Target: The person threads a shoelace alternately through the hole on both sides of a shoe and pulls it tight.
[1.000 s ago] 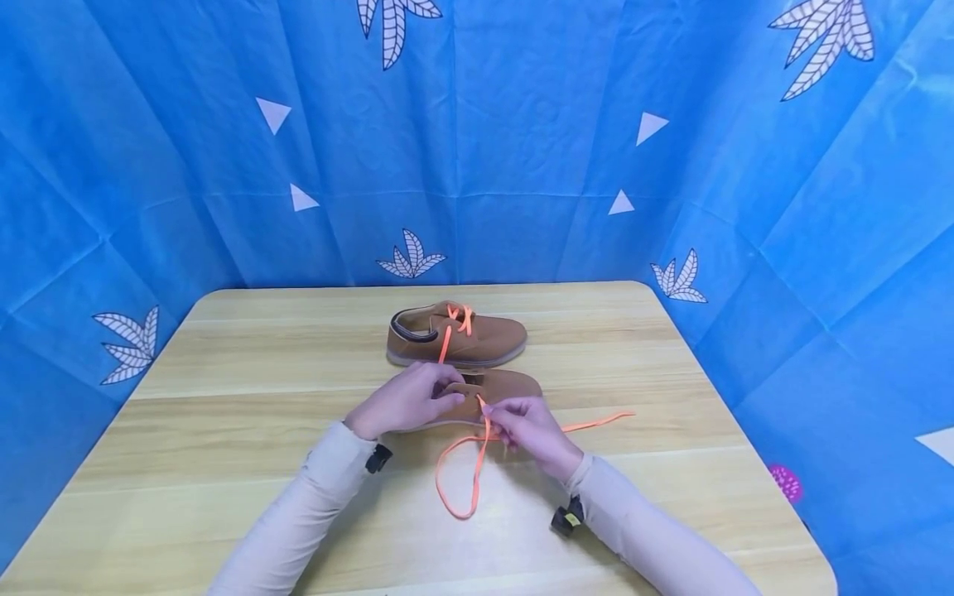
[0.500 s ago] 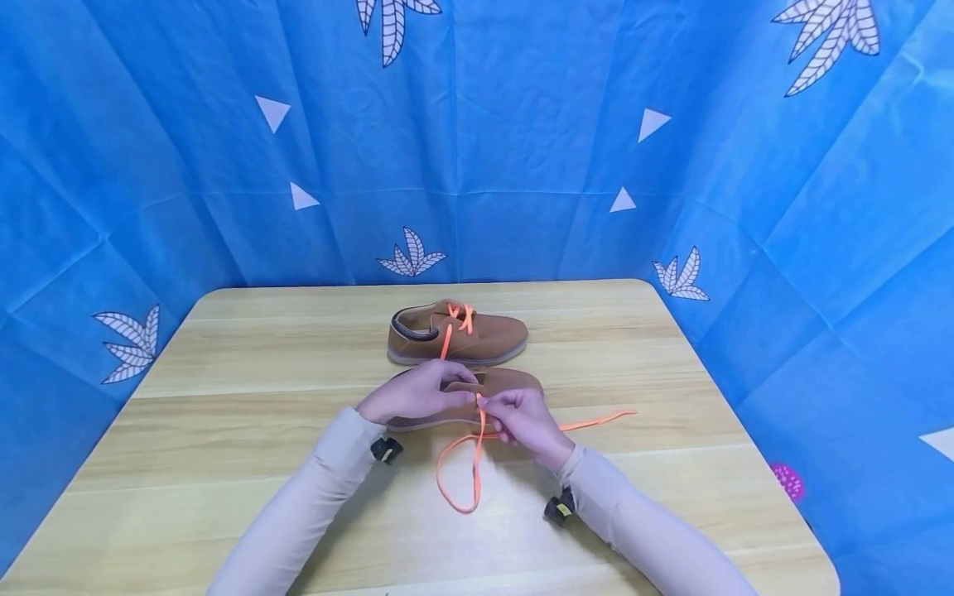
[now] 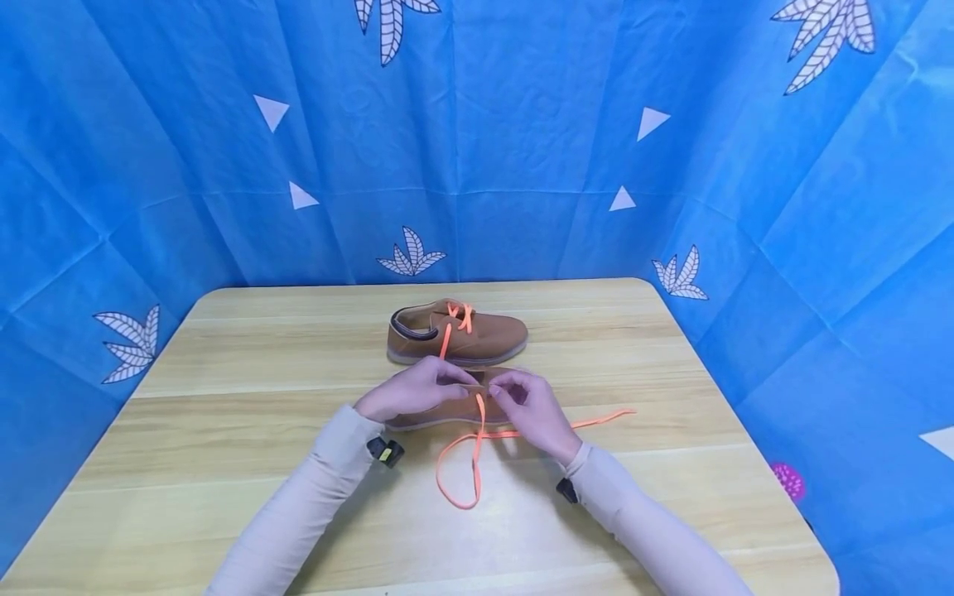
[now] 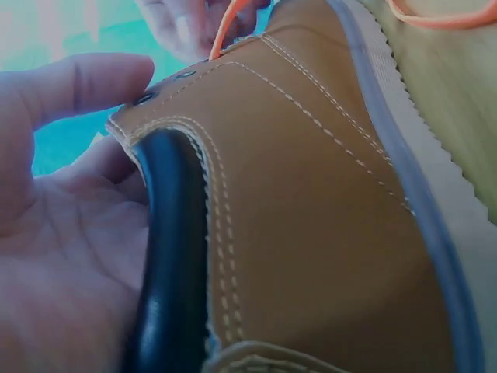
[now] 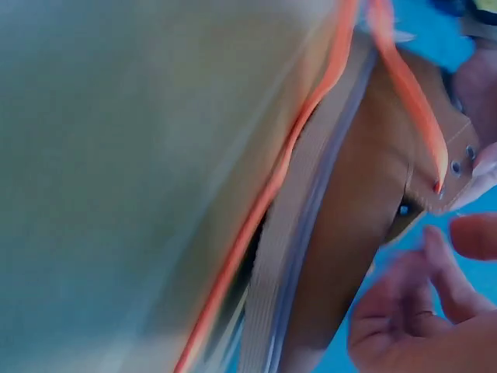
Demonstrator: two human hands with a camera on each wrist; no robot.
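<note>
Orange lace (image 3: 478, 476) comes through the flap (image 4: 178, 97) of the near shoe (image 3: 455, 410), forms a loop on the counter (image 3: 224, 414) in front of you and trails out to the right, passing under your right hand (image 3: 532, 414). That brown shoe sits just in front of the far shoe (image 3: 488, 338), both toes pointing right. Your left hand (image 3: 417, 389) has its grip clamped on the flap, thumb outside by the eyelets (image 5: 456, 167) and fingers behind. Your right grip is beside the flap's front edge, fingers bent, thumb and forefinger tips close but slightly apart, nothing visible between them. On the far shoe, a second lace (image 3: 445, 341) hangs down the side toward your left hand. Blue cloth (image 3: 522, 124) hangs behind the counter.
</note>
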